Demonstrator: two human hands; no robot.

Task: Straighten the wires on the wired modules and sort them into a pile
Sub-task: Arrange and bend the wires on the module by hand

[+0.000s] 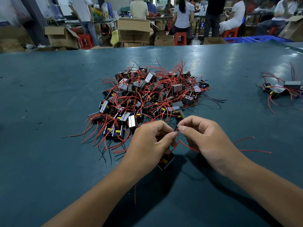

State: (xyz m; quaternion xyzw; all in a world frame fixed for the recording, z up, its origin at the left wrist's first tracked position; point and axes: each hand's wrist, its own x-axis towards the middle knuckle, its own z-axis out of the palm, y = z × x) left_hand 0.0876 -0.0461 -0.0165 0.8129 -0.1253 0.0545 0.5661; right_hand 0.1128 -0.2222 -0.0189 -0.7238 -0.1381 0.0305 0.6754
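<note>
A big tangled heap of wired modules (pixel 147 97), small black blocks with red and black wires, lies in the middle of the green table (pixel 49 95). Just in front of it my left hand (pixel 147 143) and my right hand (pixel 203 138) meet above the table. Both pinch a thin black wire (pixel 176 128) between thumb and forefinger. That wire belongs to one module (pixel 165 160), which hangs below my left hand, partly hidden by it. Its red wires (pixel 246 150) trail off to the right behind my right wrist.
A small group of modules (pixel 278 90) with red wires lies at the table's right edge. Beyond the far edge stand cardboard boxes (pixel 133 32), red stools (pixel 180 38) and several people at other benches.
</note>
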